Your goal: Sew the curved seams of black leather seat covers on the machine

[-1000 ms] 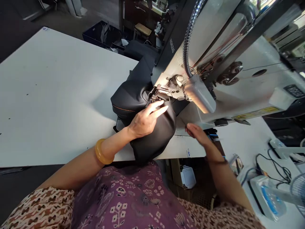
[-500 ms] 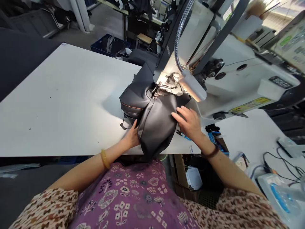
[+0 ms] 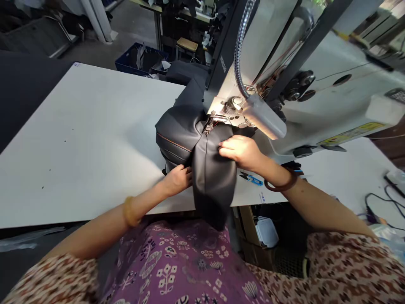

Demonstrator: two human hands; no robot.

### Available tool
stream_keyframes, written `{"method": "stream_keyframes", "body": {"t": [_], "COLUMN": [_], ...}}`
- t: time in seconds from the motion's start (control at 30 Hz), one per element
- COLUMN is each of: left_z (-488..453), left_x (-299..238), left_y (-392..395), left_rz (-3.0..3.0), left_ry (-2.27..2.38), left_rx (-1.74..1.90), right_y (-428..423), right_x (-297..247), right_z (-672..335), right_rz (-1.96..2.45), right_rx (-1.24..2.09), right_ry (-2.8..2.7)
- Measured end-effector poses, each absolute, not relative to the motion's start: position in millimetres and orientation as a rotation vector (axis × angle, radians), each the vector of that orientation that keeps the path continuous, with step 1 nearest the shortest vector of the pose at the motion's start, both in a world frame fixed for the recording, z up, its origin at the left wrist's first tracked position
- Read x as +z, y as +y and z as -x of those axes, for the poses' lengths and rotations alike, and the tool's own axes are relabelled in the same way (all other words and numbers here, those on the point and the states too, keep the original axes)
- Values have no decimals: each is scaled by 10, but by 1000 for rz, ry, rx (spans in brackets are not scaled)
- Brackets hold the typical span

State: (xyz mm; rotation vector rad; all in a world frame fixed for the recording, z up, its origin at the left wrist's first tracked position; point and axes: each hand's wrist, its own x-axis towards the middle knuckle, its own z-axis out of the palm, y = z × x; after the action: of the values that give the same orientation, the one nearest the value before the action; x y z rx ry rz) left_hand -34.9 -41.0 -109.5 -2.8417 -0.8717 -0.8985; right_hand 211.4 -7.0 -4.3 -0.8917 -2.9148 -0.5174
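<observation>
A black leather-like cover [image 3: 213, 179] with an orange stitch line on its left part lies bunched under the presser foot [image 3: 208, 128] of a sewing machine [image 3: 332, 101]. Its near end droops over the table's front edge, and a seam runs from the foot toward me. At the left fold, my left hand [image 3: 177, 180] is closed on the cover, some fingertips hidden by the material. My right hand [image 3: 243, 151] has its fingers curled onto the cover's right side, just to the right of and below the foot.
Blue-handled thread snips [image 3: 252, 179] lie on the white table [image 3: 95, 147] beside my right wrist. The machine's lamp [image 3: 264, 116] hangs low above the right hand. A blue crate [image 3: 122, 63] of scraps stands beyond the table, and an open carton [image 3: 248, 223] is below its front edge.
My right hand has moved left onto the cover, its fingers now curled. The cover's near part has narrowed and turned, its seam running straighter toward me. My left hand remains at the left fold.
</observation>
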Motion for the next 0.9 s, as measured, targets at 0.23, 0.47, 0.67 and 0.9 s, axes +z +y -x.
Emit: {"method": "stream_keyframes", "body": {"t": [0.23, 0.47, 0.67, 0.9], "left_z": [1141, 644, 396, 373], "left_x": [-488, -218, -163, -137], "left_y": [-348, 198, 369, 375], "left_rz": [2457, 2810, 2987, 2976], "left_ry": [-645, -642, -520, -476], "left_rx": [-736, -379, -310, -159], "right_y": [-94, -149, -124, 63], "right_x": [-266, -192, -108, -47], "right_z": [-2228, -2068, -2123, -2027], "right_rz": [989, 711, 701, 625], "right_rx": [-309, -566, -474, -301], "right_ry": [-2798, -2764, -2805, -2802]}}
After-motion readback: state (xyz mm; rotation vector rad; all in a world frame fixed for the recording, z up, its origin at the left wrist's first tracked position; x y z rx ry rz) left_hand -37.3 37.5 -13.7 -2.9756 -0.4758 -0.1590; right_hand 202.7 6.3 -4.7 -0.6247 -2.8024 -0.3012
